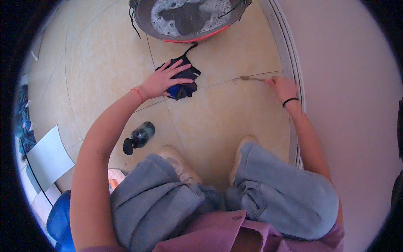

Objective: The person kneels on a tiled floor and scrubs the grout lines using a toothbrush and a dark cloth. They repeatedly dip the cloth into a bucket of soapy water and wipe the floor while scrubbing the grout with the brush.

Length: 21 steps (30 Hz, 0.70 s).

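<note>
My left hand [165, 78] is spread flat over a crumpled dark blue and black cloth item [184, 89] on the tiled floor, with a dark strap trailing up from it. At the right, beside the wall, my right hand [281, 88] grips the handle of a thin brush-like tool [252, 78]. Its far tip touches or hovers just over a grout line; which of these I cannot tell. Past the cloth stands a grey basin [143, 25] with a red stripe on its rim, holding foamy water [163, 20].
A dark pump bottle [143, 134] lies or stands near my left shoe [179, 163]. The white wall [340, 94] and its baseboard [291, 60] run along the right. A white panel [50, 157] and a blue object [59, 217] are at the left.
</note>
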Each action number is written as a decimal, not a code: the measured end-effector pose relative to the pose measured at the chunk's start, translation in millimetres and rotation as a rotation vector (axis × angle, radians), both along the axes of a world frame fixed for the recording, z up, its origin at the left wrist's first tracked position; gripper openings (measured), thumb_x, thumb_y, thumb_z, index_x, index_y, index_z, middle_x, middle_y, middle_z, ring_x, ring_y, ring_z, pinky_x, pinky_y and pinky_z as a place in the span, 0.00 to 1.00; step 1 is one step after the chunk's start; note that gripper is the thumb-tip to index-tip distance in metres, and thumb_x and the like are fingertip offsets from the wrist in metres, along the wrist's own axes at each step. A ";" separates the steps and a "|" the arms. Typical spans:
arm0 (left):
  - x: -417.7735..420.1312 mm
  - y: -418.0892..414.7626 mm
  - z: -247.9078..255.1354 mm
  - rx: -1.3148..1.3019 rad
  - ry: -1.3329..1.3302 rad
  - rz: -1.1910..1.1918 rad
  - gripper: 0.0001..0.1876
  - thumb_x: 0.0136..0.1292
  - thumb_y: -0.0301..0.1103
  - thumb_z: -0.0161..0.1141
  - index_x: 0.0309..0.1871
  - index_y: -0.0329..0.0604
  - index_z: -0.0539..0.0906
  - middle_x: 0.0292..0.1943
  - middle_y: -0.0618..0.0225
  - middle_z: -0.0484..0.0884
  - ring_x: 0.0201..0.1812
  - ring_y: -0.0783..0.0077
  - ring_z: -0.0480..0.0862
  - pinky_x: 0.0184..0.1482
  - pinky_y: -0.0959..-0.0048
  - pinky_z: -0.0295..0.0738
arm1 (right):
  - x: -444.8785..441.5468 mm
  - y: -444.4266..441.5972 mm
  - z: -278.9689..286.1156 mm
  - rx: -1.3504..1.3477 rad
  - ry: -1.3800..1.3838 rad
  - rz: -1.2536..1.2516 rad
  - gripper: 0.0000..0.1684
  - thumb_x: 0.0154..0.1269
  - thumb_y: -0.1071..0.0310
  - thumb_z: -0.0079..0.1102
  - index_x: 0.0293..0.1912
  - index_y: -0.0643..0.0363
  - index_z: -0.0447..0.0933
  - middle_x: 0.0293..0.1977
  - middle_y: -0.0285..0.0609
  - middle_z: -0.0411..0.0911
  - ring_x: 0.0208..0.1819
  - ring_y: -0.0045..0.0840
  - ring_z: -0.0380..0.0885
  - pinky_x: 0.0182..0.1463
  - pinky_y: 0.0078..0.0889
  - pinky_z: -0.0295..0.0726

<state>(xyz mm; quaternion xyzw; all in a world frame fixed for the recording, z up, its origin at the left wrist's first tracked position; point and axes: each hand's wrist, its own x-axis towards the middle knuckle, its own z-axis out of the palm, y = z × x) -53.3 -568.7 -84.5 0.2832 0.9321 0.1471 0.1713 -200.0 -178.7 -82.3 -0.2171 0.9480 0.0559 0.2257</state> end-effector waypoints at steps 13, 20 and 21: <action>-4.9 1.0 -2.1 -0.037 0.039 -0.002 0.50 0.33 0.35 0.75 0.66 0.71 0.64 0.73 0.69 0.50 0.73 0.56 0.51 0.71 0.51 0.51 | -66.1 -17.9 8.9 0.223 -0.181 0.167 0.27 0.62 0.39 0.48 0.41 0.51 0.82 0.42 0.44 0.81 0.45 0.40 0.79 0.46 0.46 0.76; 1.1 -3.7 -7.7 0.028 0.055 0.018 0.50 0.31 0.31 0.74 0.65 0.70 0.65 0.73 0.66 0.51 0.73 0.52 0.51 0.72 0.52 0.50 | -47.9 -33.6 0.4 0.131 -0.116 0.212 0.24 0.65 0.41 0.46 0.41 0.48 0.81 0.37 0.43 0.81 0.41 0.38 0.80 0.43 0.44 0.75; -1.8 -2.4 -7.1 0.026 0.060 0.014 0.50 0.31 0.31 0.74 0.65 0.70 0.66 0.73 0.66 0.52 0.73 0.52 0.51 0.72 0.52 0.49 | -52.1 -28.2 -0.5 0.175 -0.115 0.208 0.25 0.65 0.41 0.45 0.42 0.48 0.81 0.37 0.43 0.81 0.41 0.38 0.79 0.44 0.44 0.75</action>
